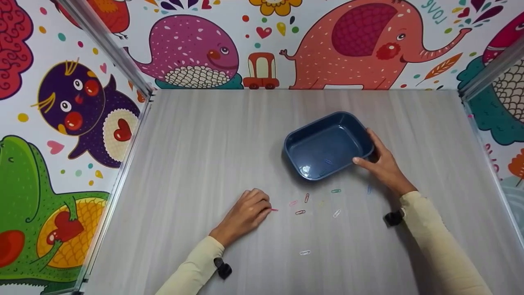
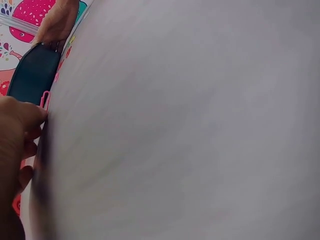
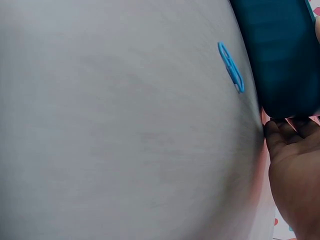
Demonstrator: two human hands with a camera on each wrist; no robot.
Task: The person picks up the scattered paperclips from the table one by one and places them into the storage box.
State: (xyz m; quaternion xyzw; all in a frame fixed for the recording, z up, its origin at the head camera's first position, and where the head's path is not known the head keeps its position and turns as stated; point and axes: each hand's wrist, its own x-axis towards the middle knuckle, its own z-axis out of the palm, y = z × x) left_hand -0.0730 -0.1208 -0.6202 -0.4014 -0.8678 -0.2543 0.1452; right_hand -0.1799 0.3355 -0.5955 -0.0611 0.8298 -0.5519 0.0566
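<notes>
My left hand (image 1: 247, 209) pinches a pink paper clip (image 1: 274, 209) low over the table; its looped end pokes past the fingertips in the left wrist view. My right hand (image 1: 385, 168) grips the right end of a dark blue rectangular tub (image 1: 323, 143), thumb at the near rim and fingers round the far side. A bluish-purple paper clip (image 1: 328, 161) lies inside the tub. Between the hands, several loose clips are scattered, among them a green clip (image 1: 336, 191), a red clip (image 1: 307, 198) and a white clip (image 1: 337, 213). A blue clip (image 3: 231, 67) lies beside the tub.
The grey wood-grain table (image 1: 196, 139) is bounded by metal-edged panels printed with cartoon animals at the back and sides. Another white clip (image 1: 305, 253) lies nearer the front. A pale yellow clip (image 1: 321, 203) barely stands out from the surface.
</notes>
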